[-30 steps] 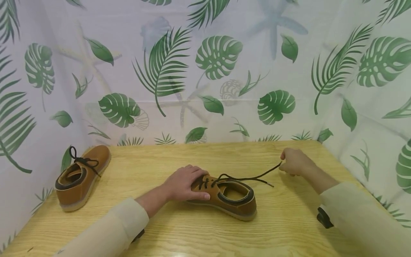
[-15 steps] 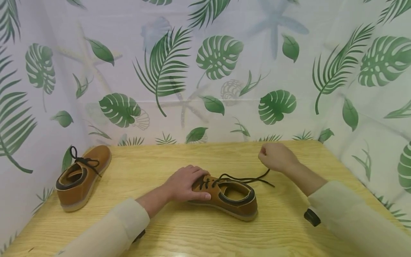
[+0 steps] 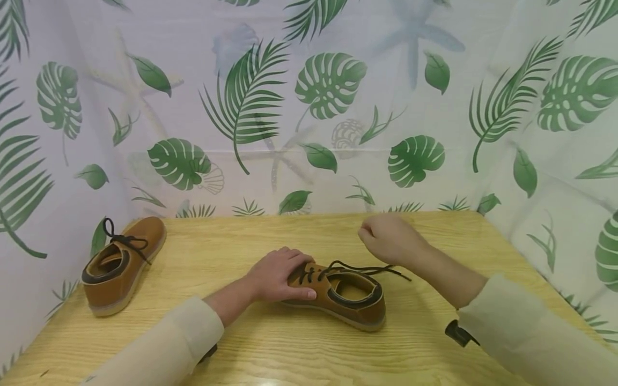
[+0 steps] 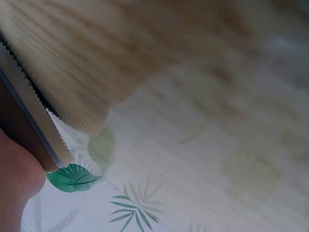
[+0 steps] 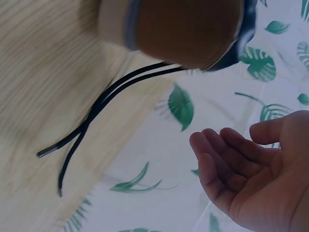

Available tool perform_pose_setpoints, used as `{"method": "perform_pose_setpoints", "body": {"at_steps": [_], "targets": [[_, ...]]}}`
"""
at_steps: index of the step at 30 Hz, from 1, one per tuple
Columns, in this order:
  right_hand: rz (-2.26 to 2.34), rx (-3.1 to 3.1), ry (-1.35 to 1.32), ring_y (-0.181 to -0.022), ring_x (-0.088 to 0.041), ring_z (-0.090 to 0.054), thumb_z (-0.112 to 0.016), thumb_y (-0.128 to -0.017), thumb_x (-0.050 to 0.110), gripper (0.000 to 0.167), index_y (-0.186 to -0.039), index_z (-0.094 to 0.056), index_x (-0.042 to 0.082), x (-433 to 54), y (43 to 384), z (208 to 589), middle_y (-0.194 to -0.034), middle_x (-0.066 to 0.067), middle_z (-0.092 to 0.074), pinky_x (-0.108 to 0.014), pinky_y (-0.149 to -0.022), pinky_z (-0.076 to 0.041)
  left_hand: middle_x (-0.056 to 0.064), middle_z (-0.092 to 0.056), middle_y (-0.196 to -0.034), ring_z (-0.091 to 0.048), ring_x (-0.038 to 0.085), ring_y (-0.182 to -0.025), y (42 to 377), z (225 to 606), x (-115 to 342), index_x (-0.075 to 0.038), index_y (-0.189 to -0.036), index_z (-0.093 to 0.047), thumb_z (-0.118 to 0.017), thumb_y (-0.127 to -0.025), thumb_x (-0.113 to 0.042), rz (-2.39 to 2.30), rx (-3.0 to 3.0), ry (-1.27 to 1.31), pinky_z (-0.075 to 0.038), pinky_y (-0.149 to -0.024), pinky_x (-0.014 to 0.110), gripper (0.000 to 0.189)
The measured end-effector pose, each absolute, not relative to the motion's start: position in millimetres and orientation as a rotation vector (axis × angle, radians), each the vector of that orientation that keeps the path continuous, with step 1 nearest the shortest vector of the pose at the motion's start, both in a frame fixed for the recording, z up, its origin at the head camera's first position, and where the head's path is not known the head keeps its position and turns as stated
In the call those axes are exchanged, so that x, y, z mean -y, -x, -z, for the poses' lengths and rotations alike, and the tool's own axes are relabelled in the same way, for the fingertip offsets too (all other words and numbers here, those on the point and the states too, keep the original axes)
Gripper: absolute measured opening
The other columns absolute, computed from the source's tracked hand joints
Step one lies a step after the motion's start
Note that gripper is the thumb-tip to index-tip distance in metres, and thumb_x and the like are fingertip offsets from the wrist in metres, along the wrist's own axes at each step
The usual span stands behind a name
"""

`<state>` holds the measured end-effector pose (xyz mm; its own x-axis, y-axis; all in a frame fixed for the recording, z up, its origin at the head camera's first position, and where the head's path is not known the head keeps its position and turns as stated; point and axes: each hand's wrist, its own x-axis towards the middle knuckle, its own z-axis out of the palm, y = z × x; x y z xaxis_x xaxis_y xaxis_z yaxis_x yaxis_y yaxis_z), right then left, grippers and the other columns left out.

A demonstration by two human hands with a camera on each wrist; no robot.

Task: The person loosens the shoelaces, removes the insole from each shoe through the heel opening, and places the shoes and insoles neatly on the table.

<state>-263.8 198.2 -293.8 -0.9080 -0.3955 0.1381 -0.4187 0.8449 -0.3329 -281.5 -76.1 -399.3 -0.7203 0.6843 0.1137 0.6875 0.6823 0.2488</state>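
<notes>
A brown lace-up shoe (image 3: 324,301) sits on the table with its toe to the left. My left hand (image 3: 277,277) grips its toe end, fingers over the top and thumb along the near side. In the left wrist view only a strip of the sole (image 4: 36,104) and part of that hand show. Above and behind the shoe's heel is my right hand (image 3: 393,241), its fingers loosely curled. The right wrist view shows nothing in its palm. Both ends of the dark shoelace (image 5: 91,113) lie loose on the table, crossing each other.
At the far left stands a second brown shoe (image 3: 113,294), its lace tied in a bow. The wooden table (image 3: 270,348) meets a white leaf-patterned cloth (image 3: 270,187) at the back and sides.
My right hand has let go of the lace end and moved left toward the shoe. That lace end has dropped to the table. The left hand and the shoe have stayed in place.
</notes>
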Motion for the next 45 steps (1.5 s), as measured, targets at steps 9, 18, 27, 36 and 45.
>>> {"method": "perform_pose_setpoints", "body": {"at_steps": [9, 18, 27, 36, 45], "targets": [[-0.623, 3.024, -0.835, -0.047, -0.010, -0.034, -0.047, -0.101, 0.012, 0.045, -0.056, -0.043, 0.018, -173.4, 239.3, 284.8, -0.051, 0.006, -0.034, -0.026, -0.051, -0.035, 0.001, -0.058, -0.139, -0.054, 0.022, -0.122, 282.3, 400.7, 76.6, -0.020, -0.143, -0.052, -0.058, -0.086, -0.070, 0.439, 2.856, 1.170, -0.045, -0.100, 0.045, 0.076], [-0.608, 3.082, -1.025, -0.045, -0.005, -0.032, -0.052, -0.095, 0.006, 0.044, -0.054, -0.046, 0.019, -161.2, 222.3, 288.8, -0.050, 0.010, -0.034, -0.021, -0.047, -0.029, 0.001, -0.059, -0.137, -0.055, 0.022, -0.120, 281.9, 400.2, 76.7, -0.021, -0.142, -0.053, -0.056, -0.086, -0.071, 0.437, 2.838, 1.183, -0.046, -0.098, 0.044, 0.075], [-0.382, 3.180, -1.169, -0.047, -0.007, -0.026, -0.055, -0.084, -0.012, 0.039, -0.057, -0.048, 0.015, -159.0, 214.3, 307.2, -0.051, 0.009, -0.032, -0.022, -0.047, -0.022, 0.000, -0.059, -0.137, -0.055, 0.021, -0.121, 282.5, 401.6, 76.9, -0.022, -0.142, -0.053, -0.056, -0.086, -0.071, 0.424, 2.826, 1.188, -0.046, -0.099, 0.044, 0.075], [-0.220, 3.319, -1.099, -0.049, -0.010, -0.032, -0.058, -0.089, -0.011, 0.030, -0.068, -0.052, 0.010, -153.7, 215.5, 309.6, -0.055, 0.004, -0.037, -0.023, -0.047, -0.027, 0.000, -0.058, -0.138, -0.054, 0.023, -0.123, 281.1, 401.3, 77.5, -0.023, -0.143, -0.053, -0.056, -0.085, -0.074, 0.423, 2.827, 1.180, -0.045, -0.100, 0.046, 0.078], [-0.070, 3.376, -1.193, -0.061, -0.012, -0.049, -0.057, -0.096, -0.002, 0.014, -0.109, -0.062, 0.003, -148.7, 217.7, 308.4, -0.071, 0.000, -0.055, -0.029, -0.060, -0.045, 0.000, -0.060, -0.135, -0.055, 0.022, -0.120, 281.6, 403.9, 78.8, -0.022, -0.142, -0.054, -0.060, -0.085, -0.071, 0.401, 2.813, 1.198, -0.046, -0.098, 0.044, 0.075]]}}
